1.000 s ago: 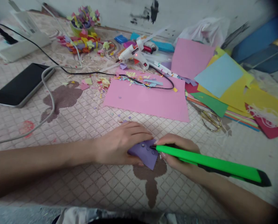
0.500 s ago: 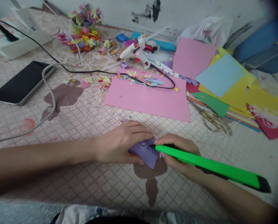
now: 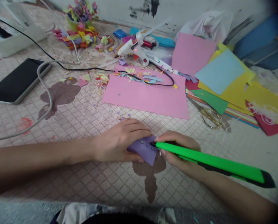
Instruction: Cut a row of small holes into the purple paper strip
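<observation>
Under my left hand [image 3: 121, 140] is a small piece of purple craft paper [image 3: 145, 152], bent up between thumb and fingers near the front of the table. Small rings are marked on its exposed part, one of them pale inside. My right hand [image 3: 179, 146] grips a long green utility knife [image 3: 213, 160] with a black end, slanting down to the right over the forearm. Its dark tip touches or hovers just over the purple paper beside the rings; contact is hard to tell. The left fingertips are partly hidden behind the paper.
Beyond the hands lies a pink sheet [image 3: 145, 99] with paper scraps and a black cable across it. A white glue gun [image 3: 134, 48] stands behind. Gold-handled scissors [image 3: 211, 118] and stacked coloured sheets [image 3: 220, 74] sit right; a phone [image 3: 20, 81] and power strip [image 3: 20, 40] left.
The whole view has shifted slightly. The knife has tilted a little in my right hand, and its tip has moved slightly over the rings. My left hand keeps its hold on the paper.
</observation>
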`<state>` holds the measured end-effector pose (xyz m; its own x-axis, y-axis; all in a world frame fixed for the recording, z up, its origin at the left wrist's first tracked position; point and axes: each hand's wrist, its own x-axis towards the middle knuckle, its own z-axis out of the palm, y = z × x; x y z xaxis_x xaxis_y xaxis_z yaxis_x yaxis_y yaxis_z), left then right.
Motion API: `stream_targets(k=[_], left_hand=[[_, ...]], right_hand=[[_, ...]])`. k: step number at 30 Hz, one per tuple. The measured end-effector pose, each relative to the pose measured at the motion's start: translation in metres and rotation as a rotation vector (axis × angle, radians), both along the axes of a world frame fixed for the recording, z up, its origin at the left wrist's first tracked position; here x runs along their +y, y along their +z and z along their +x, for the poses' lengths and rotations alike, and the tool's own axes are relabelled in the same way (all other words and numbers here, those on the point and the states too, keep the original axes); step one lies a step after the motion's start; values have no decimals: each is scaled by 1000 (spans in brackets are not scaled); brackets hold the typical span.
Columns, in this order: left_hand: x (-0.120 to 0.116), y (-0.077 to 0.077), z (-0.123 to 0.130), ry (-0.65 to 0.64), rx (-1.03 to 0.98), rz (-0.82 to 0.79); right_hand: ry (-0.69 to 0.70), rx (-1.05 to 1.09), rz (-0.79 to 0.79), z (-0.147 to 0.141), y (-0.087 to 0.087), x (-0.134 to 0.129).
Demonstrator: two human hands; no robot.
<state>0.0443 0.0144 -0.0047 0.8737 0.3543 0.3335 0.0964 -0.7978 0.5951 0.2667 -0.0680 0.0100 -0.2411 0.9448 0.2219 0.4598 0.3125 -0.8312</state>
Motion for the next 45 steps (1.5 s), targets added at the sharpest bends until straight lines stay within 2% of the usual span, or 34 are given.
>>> stream_targets(k=[22,27,33,45], left_hand=[[1,0,1,-8,-6,7],[0,0,1,-1,-4,12],[1,1,1,-3,-15,14],[1,0,0,-9,-4,11]], right_hand=[[52,-73,53,-3,4,2],[71,-50,7,-1,2,3],[-3,26,0,1,1,1],[27,-34,45,-2,5,3]])
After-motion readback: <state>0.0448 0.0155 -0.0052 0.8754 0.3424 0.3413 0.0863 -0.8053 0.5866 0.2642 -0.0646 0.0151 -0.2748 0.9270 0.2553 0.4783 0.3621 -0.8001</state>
